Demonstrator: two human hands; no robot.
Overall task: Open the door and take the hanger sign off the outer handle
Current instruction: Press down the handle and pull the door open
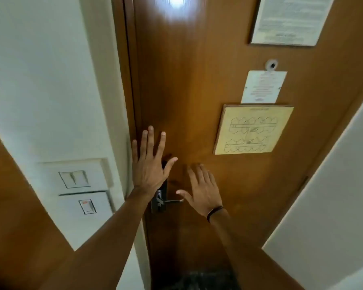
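Head view: I see both arms stretched out toward the closed door (pixel 197 91). My left hand (pixel 150 164) is raised flat with fingers spread apart, palm facing the wood near the door's left edge, above the dark lock plate (pixel 160 197). My right hand (pixel 203 189) is lower, fingers also splayed and gripping nothing, its thumb just above the lever handle (pixel 173 200); a dark band circles that wrist. I can't tell whether either palm touches the door. Three notices are fixed to the door, one a floor plan (pixel 254 129); their print is too blurred to read. No hanger sign shows from this side
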